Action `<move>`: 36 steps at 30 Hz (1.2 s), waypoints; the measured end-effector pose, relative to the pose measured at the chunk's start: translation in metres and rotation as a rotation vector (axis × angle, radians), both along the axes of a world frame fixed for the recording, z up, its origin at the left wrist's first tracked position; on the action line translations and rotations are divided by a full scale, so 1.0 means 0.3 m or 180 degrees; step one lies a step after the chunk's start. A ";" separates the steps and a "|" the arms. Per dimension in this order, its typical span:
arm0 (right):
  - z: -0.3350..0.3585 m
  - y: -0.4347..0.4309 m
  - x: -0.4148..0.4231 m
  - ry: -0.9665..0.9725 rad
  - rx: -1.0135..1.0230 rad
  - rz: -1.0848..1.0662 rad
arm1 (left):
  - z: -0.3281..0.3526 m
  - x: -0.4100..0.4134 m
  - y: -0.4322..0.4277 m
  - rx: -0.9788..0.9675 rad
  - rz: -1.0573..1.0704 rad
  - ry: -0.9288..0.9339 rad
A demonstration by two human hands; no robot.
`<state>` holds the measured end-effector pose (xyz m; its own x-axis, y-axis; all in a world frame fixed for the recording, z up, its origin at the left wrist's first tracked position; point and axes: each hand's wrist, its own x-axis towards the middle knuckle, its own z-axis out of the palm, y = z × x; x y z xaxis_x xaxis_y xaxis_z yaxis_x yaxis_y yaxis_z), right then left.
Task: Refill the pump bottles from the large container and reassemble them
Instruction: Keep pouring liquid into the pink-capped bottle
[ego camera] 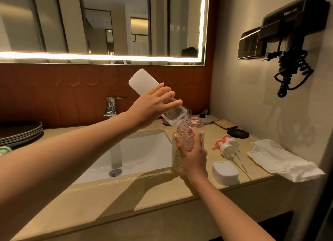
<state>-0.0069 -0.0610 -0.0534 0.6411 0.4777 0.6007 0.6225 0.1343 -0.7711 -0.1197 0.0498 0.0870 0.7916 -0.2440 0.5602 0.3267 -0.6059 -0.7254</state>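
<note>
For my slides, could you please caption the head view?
Left hand tips the large container into a pump bottle the right hand holds.

Grips the large container (144, 84) in the left hand (153, 104), tilted steeply, mouth down at the open neck of a clear pump bottle (175, 157). Holds that bottle upright in the right hand (194, 157), just right of the sink (142, 149). Has a second open bottle (198, 124) just behind, two pump heads (227, 145) and a white cap (225, 172) lying toward the right edge of the counter (126, 195).

The white container (142, 82) tilts mouth-down into the upright clear bottle (176, 157).
</note>
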 end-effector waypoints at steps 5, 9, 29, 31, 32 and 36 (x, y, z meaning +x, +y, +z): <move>0.001 -0.003 -0.001 -0.0008 -0.0034 0.0019 | 0.013 0.001 -0.016 0.0118 0.0039 0.0031; 0.002 -0.003 0.002 -0.0031 -0.0111 -0.0029 | 0.017 0.001 -0.022 0.0185 0.0077 0.0033; 0.006 -0.001 0.048 -0.0183 -0.0316 0.0033 | -0.125 -0.043 0.004 -0.1663 0.0251 -0.0487; 0.020 -0.009 0.064 -0.0173 -0.0378 0.0002 | -0.165 -0.046 -0.007 -0.2232 0.0346 -0.0667; 0.029 -0.012 0.072 -0.0179 -0.0420 -0.0005 | -0.184 -0.047 -0.016 -0.2477 0.0376 -0.0803; 0.045 -0.022 0.097 -0.0176 -0.0645 -0.0110 | -0.237 -0.047 -0.042 -0.3274 0.0235 -0.1257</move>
